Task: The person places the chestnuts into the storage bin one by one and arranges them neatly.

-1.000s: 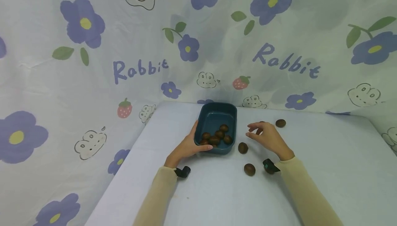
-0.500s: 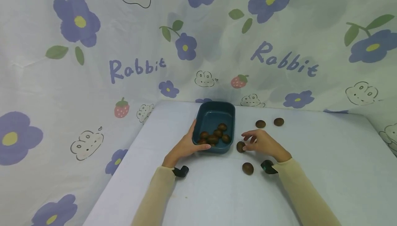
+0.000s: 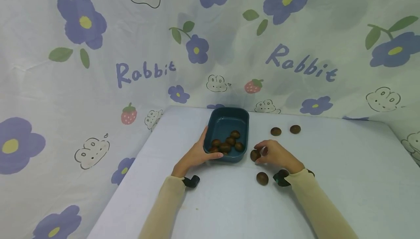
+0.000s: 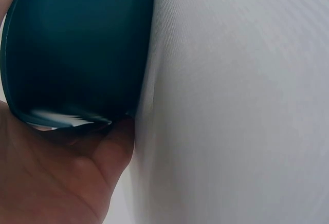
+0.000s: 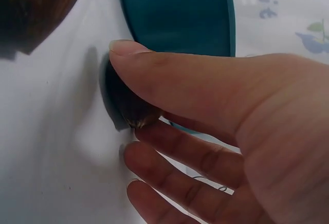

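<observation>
In the head view a teal rectangular box (image 3: 228, 116) stands on the table with several brown, egg-shaped kiwis (image 3: 225, 147) at its near end. My left hand (image 3: 194, 155) grips the box's near left corner, thumb along the near rim and fingers on the left side. To the right of the box, my right hand (image 3: 275, 155) pinches another kiwi (image 3: 255, 155) low over the table. In the right wrist view, the thumb crosses the top of this kiwi (image 5: 126, 98) and partly hides it, while the index finger lies at its other side.
One loose kiwi (image 3: 262, 178) lies nearer the table's front. Two more, one kiwi (image 3: 276, 131) and a second kiwi (image 3: 295, 129), lie farther back on the right. Part of another shows behind the right wrist camera (image 3: 281, 178). A printed cloth (image 3: 216, 49) hangs behind the white table (image 3: 226, 202).
My right hand has come down and toward the near side, and its thumb and fingers have closed round the kiwi beside the box. The left hand keeps its grip on the box.
</observation>
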The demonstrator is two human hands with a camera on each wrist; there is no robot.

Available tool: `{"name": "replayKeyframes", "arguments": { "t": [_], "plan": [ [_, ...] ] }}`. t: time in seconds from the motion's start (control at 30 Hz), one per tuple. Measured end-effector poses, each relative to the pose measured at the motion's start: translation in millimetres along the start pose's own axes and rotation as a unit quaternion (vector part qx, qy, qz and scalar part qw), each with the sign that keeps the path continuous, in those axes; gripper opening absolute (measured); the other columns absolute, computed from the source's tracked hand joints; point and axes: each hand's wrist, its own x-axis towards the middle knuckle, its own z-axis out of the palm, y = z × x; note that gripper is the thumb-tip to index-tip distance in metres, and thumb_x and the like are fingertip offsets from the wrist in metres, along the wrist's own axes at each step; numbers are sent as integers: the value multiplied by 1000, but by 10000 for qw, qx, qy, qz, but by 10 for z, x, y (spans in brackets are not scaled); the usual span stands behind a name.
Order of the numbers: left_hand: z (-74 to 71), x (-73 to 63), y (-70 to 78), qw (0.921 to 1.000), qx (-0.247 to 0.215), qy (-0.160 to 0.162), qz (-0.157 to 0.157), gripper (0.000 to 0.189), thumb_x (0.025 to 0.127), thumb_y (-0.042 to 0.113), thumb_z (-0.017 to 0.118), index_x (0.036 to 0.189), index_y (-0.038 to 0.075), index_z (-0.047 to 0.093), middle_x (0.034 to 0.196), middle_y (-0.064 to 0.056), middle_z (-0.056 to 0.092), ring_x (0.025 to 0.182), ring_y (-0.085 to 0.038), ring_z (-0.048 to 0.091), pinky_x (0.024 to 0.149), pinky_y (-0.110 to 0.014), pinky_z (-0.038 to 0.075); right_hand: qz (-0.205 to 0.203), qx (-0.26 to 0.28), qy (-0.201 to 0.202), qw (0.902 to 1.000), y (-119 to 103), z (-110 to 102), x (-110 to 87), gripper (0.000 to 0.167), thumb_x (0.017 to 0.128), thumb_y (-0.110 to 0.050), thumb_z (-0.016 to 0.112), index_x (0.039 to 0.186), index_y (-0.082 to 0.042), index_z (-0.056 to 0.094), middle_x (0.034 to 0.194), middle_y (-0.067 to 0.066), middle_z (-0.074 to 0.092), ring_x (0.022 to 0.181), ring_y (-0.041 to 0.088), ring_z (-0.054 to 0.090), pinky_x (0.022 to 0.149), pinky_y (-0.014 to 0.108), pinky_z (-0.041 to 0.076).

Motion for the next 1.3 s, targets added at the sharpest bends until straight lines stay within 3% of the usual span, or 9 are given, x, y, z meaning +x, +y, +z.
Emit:
{"name": "replayKeyframes", "arguments": {
  "t": [0.5, 0.77, 1.0, 1.3],
  "plan": [
    [-11, -7, 23, 10000, -32, -34, -31, 135, 73, 64, 86, 166, 37, -8, 175, -6, 15, 158, -35, 28, 124, -64, 27, 57, -115, 104, 9999, -33, 40, 5, 42, 80, -11, 87, 116, 4, 73, 101, 11, 73, 83, 16, 61, 69, 26, 50],
    [-15, -5, 23, 9999, -82, -68, -31, 135, 74, 63, 86, 166, 38, -8, 175, -8, 15, 158, -37, 27, 124, -65, 26, 340, 79, 92, 9993, -35, -9, -5, 39, 82, -10, 85, 118, 2, 73, 106, 12, 75, 85, 16, 67, 71, 26, 55],
    [-16, -2, 19, 9999, -14, -86, -67, 135, 74, 63, 86, 166, 34, -8, 175, -8, 17, 158, -36, 29, 124, -64, 27, 143, 194, 247, 9994, -40, -74, -38, 40, 83, -11, 84, 120, 2, 73, 109, 13, 75, 88, 17, 69, 73, 27, 55],
    [-12, 2, 7, 9999, -13, -85, -65, 133, 75, 64, 85, 165, 40, -9, 175, -6, 16, 159, -35, 27, 125, -65, 26, -251, 237, 733, 9967, -52, -144, -67, 37, 85, -15, 84, 118, -2, 75, 112, 12, 77, 91, 17, 71, 81, 31, 58]
  ]
}}
